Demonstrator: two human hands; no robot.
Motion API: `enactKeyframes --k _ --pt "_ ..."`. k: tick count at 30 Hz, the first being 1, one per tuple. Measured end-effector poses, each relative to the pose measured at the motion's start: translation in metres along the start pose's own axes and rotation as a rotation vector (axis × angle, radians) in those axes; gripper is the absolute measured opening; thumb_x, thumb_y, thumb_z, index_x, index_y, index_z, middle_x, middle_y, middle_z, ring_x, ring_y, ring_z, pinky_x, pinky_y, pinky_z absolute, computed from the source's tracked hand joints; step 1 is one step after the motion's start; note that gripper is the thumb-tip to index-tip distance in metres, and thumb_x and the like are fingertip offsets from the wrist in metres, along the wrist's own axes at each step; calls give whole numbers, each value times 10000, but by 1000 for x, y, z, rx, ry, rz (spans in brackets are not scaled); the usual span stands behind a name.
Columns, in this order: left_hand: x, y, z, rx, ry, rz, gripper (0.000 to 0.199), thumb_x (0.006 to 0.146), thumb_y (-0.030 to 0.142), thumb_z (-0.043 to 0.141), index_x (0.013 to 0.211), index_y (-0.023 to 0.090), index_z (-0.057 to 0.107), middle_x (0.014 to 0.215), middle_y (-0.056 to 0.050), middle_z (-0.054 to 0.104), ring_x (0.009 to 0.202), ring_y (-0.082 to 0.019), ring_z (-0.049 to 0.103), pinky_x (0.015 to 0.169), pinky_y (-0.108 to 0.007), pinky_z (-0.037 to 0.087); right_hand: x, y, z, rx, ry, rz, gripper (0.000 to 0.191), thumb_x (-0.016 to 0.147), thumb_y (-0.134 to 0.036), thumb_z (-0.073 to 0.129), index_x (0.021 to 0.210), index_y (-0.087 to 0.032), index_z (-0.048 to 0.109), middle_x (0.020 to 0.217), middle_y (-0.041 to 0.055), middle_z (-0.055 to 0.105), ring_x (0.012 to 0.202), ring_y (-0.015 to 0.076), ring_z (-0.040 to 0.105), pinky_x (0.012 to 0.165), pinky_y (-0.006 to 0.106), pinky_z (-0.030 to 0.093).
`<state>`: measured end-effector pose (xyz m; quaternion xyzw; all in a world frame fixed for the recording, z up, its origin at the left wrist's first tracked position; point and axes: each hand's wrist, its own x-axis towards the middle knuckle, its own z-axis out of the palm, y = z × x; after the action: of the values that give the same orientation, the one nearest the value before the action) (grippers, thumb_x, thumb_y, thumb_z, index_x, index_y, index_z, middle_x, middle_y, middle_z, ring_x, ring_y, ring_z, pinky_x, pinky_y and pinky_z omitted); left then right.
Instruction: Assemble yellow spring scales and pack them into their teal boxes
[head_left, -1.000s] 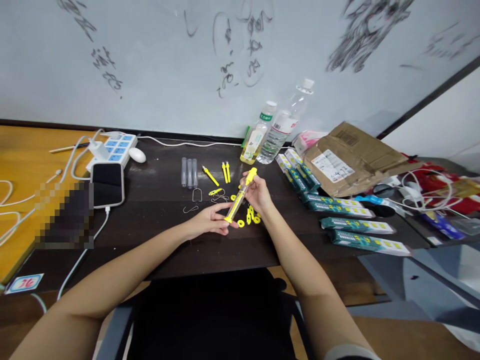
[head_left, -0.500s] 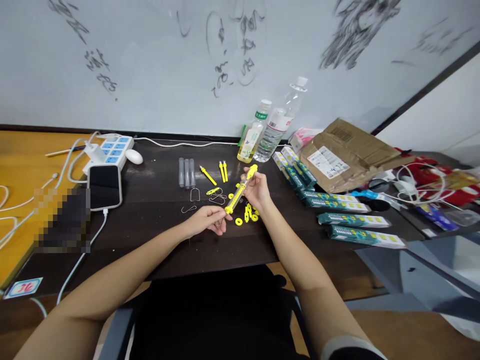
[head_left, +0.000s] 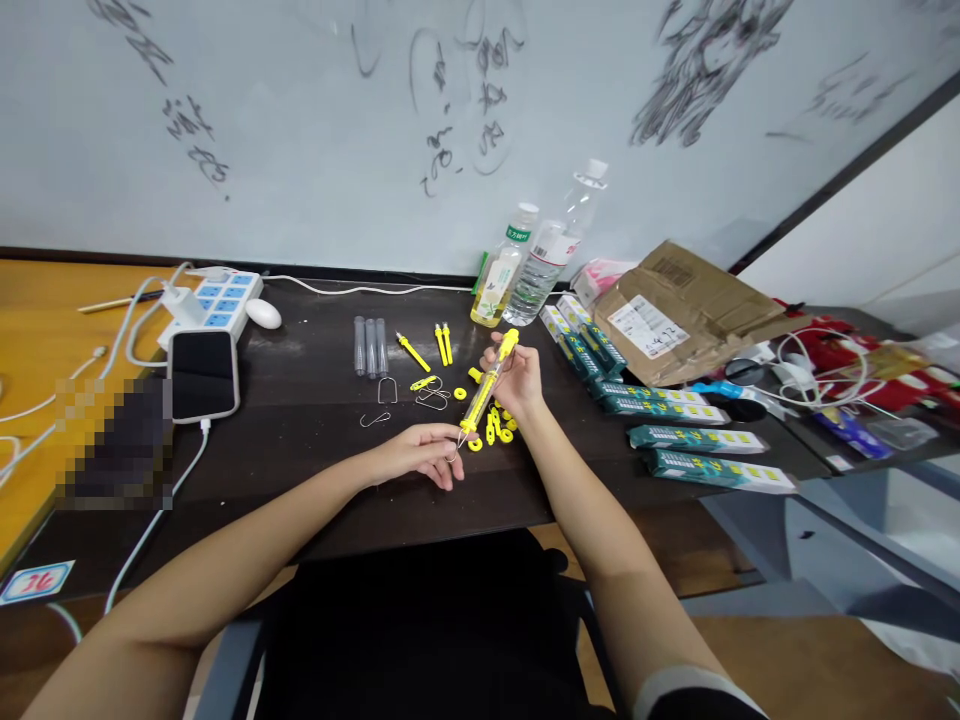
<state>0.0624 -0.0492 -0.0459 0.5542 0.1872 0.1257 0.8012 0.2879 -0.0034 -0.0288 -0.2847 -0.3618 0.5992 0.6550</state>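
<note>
Since the earlier frame, the left hand [head_left: 420, 455] has slipped a little below the lower yellow end of the clear tube [head_left: 487, 386], so that a bent wire hook [head_left: 460, 440] now shows at that end. From the left, a pixelated patch [head_left: 112, 445] masks whatever lies beside the phone [head_left: 202, 375] on the tabletop [head_left: 315, 355]. Further right, three empty clear tubes [head_left: 371, 347] lie side by side, with a squared wire clip [head_left: 388, 391] just below them. Next come the left fingers, drawn narrow about the wire hook; whether its ends already sit in the yellow piece is too small to tell. The tube slants up and rightward, held between the two hands above the tabletop, and the right fingers close round its upper part, the palm and tube between them hiding some of the grip. The step in hand looks like fitting the wire hook to the tube's lower end; the next move probably calls for a steady right hold while the left fingers line up and seat the wire. Small yellow parts [head_left: 492, 425] are bunched beside the tube and partly covered by it. At the far right, a cable tangle [head_left: 817, 370] is hard to sort out and its surroundings blur.
</note>
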Motion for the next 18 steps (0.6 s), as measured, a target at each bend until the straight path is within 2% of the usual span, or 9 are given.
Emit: enactKeyframes --k 3,7,10,13,15,18 --pt "1 -1 0 37 0 6 530 830 428 630 1267 148 527 820 -61 665 658 -127 660 650 -267 516 -2 -4 2 1 -13 -4 352 761 -413 495 1020 -205 612 631 -20 530 543 117 463 468 231 393" --pt "3 -5 1 143 31 20 494 823 442 621 1211 142 558 706 -8 617 589 -107 619 605 -255 512 -5 -8 4 33 -84 -10 343 712 -396 550 1000 -218 607 631 -25 522 553 119 457 448 218 382" --pt "3 -7 4 279 96 57 442 852 386 571 1218 140 543 660 17 589 551 -106 591 581 -260 504 -6 -11 4 72 -141 -14 340 676 -369 600 984 -227 602 642 -30 538 559 116 473 432 205 391" --pt "-1 -5 6 572 228 176 335 888 291 486 1177 154 587 625 32 571 548 -97 569 597 -239 477 -5 -14 1 83 -132 -43 332 672 -354 625 979 -231 598 663 -31 561 577 114 507 433 198 422" --pt "-3 -1 4 756 363 276 291 895 255 455 1109 173 635 620 32 575 567 -98 570 621 -233 465 -4 -16 -1 74 -90 -77 316 692 -344 631 985 -233 592 682 -32 579 595 109 538 467 199 467" --pt "-5 6 -5 777 626 399 236 886 280 485 1001 180 665 662 17 607 591 -108 591 628 -237 473 -2 -19 -4 61 -8 -110 287 721 -330 647 985 -240 577 742 -39 626 573 81 555 525 190 526"
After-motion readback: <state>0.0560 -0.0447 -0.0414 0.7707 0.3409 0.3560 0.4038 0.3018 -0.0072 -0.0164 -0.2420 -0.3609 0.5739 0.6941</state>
